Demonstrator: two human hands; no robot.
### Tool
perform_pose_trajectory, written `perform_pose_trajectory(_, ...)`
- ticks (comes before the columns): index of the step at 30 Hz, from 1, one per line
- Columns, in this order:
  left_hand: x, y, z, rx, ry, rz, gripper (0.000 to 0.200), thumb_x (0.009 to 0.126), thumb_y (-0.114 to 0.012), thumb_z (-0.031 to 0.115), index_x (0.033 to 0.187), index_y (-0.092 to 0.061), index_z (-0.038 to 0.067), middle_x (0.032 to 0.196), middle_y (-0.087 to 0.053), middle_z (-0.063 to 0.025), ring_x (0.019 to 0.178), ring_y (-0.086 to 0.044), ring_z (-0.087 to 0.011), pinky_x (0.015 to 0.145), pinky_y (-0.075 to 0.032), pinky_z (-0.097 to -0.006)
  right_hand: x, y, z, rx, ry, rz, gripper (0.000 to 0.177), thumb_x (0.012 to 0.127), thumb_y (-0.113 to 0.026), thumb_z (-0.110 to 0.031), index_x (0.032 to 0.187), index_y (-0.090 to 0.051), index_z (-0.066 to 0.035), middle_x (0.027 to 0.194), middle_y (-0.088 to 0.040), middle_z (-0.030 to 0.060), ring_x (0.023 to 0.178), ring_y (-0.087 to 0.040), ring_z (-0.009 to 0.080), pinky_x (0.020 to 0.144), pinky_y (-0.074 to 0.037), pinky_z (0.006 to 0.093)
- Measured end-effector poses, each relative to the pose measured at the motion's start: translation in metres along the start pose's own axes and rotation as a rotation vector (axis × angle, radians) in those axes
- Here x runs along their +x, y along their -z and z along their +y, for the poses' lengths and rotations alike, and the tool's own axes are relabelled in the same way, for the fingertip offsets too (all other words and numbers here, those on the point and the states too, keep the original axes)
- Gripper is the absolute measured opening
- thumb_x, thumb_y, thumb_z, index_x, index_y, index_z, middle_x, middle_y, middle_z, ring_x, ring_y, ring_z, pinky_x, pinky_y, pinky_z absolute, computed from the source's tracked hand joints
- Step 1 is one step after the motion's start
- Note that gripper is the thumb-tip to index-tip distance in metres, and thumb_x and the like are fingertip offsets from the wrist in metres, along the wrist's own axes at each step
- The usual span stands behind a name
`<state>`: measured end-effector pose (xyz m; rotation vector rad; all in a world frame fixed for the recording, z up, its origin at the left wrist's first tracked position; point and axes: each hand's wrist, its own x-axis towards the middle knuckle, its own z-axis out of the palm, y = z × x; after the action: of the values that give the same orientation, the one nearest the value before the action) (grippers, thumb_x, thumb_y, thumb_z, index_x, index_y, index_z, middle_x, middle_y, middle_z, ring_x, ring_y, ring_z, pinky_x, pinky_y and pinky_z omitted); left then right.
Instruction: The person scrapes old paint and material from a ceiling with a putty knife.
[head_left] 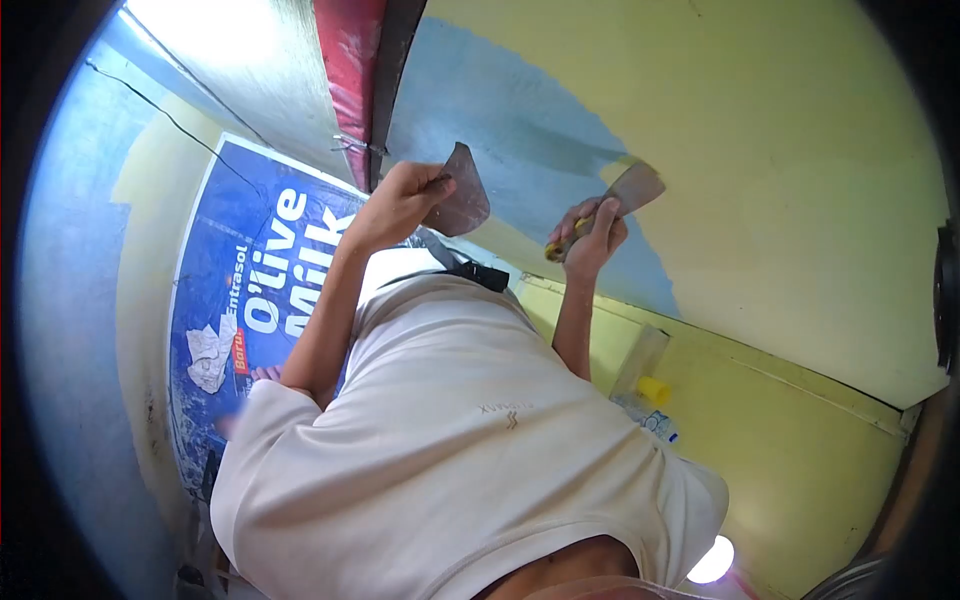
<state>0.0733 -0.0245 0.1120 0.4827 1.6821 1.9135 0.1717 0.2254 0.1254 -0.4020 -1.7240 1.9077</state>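
Observation:
My left hand (402, 205) is closed round the edge of a flat, dark scraper plate (463, 198) with rounded corners. In my right hand (594, 236) is a putty knife (636, 188), its yellow-and-black handle wrapped by the fingers and its wide blade pointing up and to the right. A little pale yellow stuff shows by the blade's edge. The two tools are apart. Behind them, a blue-grey patch (500, 100) spreads over the yellow wall (760, 150), and the knife blade overlaps its border in this view.
A blue milk poster (245, 250) with a torn white spot covers the wall at left. A red strip (350, 80) runs beside a dark post at the top. Near my right elbow are a plastic bottle (655, 424) and a yellow object (653, 390). A lamp (712, 560) glows lower right.

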Motion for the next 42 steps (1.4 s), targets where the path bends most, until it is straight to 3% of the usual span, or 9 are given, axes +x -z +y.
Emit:
perform_pose_trajectory(8, 0.014, 0.003, -0.026, 0.04, 0.032, -0.067, 0.028, 0.099, -0.055, 0.015, 0.079, -0.053, -0.006, 0.068, -0.041, 0.0039, 0.065, -0.038, -0.0075, 0.057, -0.036, -0.0296, -0.007, 0.015, 0.016, -0.073, -0.063, -0.086, 0.046, 0.104, -0.043, -0.037, 0.074, -0.049, -0.003, 0.054, -0.049, 0.0073, 0.042, -0.049, 0.0159, 0.039, -0.045, 0.03)
perform_pose_trajectory(15, 0.009, -0.004, -0.014, -0.051, 0.068, -0.034, 0.027, 0.099, -0.055, 0.015, 0.091, -0.061, -0.01, 0.074, -0.055, 0.0018, 0.072, -0.049, -0.0068, 0.066, -0.044, -0.0284, 0.0, -0.002, 0.026, 0.027, -0.019, -0.061, 0.048, 0.104, -0.043, -0.039, 0.073, -0.05, -0.003, 0.052, -0.049, 0.0066, 0.041, -0.049, 0.0159, 0.04, -0.044, 0.0306)
perform_pose_trajectory(18, 0.004, -0.005, -0.007, -0.071, 0.138, -0.083, 0.026, 0.099, -0.056, 0.015, 0.104, -0.064, -0.009, 0.091, -0.068, -0.0033, 0.083, -0.059, -0.008, 0.076, -0.049, -0.0269, 0.005, -0.002, 0.022, 0.036, -0.004, -0.092, 0.047, 0.104, -0.044, -0.038, 0.073, -0.05, -0.003, 0.052, -0.05, 0.0066, 0.04, -0.049, 0.0159, 0.04, -0.044, 0.0304)
perform_pose_trajectory(22, 0.003, -0.005, -0.004, 0.061, 0.122, -0.113, 0.026, 0.099, -0.056, 0.015, 0.106, -0.065, -0.009, 0.093, -0.069, -0.0052, 0.086, -0.061, -0.0094, 0.078, -0.05, -0.0265, 0.003, 0.001, 0.022, 0.034, -0.053, -0.065, 0.046, 0.104, -0.045, -0.037, 0.073, -0.05, -0.003, 0.053, -0.05, 0.0066, 0.041, -0.05, 0.016, 0.04, -0.044, 0.0301)
perform_pose_trajectory(27, 0.002, -0.011, -0.001, 0.002, 0.14, -0.145, 0.028, 0.099, -0.056, 0.014, 0.112, -0.063, -0.008, 0.098, -0.07, -0.0075, 0.09, -0.064, -0.0113, 0.082, -0.052, -0.0294, 0.0, -0.001, 0.021, 0.053, -0.026, -0.045, 0.046, 0.103, -0.046, -0.038, 0.072, -0.049, -0.004, 0.052, -0.049, 0.0063, 0.04, -0.05, 0.0155, 0.039, -0.043, 0.0298)
perform_pose_trajectory(31, 0.002, -0.011, 0.001, -0.059, 0.094, -0.162, 0.028, 0.099, -0.056, 0.015, 0.112, -0.063, -0.009, 0.099, -0.07, -0.0077, 0.09, -0.063, -0.0115, 0.082, -0.052, -0.0294, -0.001, -0.005, 0.026, 0.059, -0.051, -0.016, 0.047, 0.103, -0.045, -0.039, 0.071, -0.049, -0.004, 0.051, -0.049, 0.0058, 0.04, -0.05, 0.0146, 0.039, -0.043, 0.0293)
perform_pose_trajectory(34, 0.002, -0.019, 0.014, -0.04, 0.071, -0.151, 0.022, 0.099, -0.054, 0.011, 0.098, -0.063, -0.009, 0.083, -0.061, 0.0022, 0.076, -0.052, -0.0049, 0.067, -0.046, -0.0253, 0.001, -0.007, 0.028, 0.077, -0.017, -0.024, 0.044, 0.104, -0.044, -0.036, 0.073, -0.048, -0.005, 0.052, -0.048, 0.0058, 0.039, -0.048, 0.0145, 0.038, -0.043, 0.0295)
perform_pose_trajectory(39, -0.001, -0.016, 0.021, 0.059, 0.096, -0.163, 0.022, 0.1, -0.054, 0.011, 0.094, -0.063, -0.008, 0.084, -0.063, 0.0012, 0.079, -0.053, -0.0046, 0.069, -0.047, -0.0253, 0.0, -0.01, 0.025, 0.1, -0.059, -0.006, 0.047, 0.103, -0.045, -0.039, 0.072, -0.049, -0.005, 0.051, -0.048, 0.0046, 0.039, -0.048, 0.0129, 0.037, -0.041, 0.0281)
perform_pose_trajectory(42, 0.006, -0.007, 0.001, 0.025, 0.103, -0.216, 0.025, 0.098, -0.058, 0.016, 0.105, -0.065, -0.006, 0.092, -0.069, -0.004, 0.083, -0.061, -0.0087, 0.074, -0.05, -0.0256, -0.002, -0.008, 0.026, 0.107, -0.053, 0.004, 0.048, 0.103, -0.046, -0.041, 0.071, -0.049, -0.005, 0.051, -0.048, 0.0041, 0.039, -0.048, 0.0119, 0.036, -0.04, 0.0275)
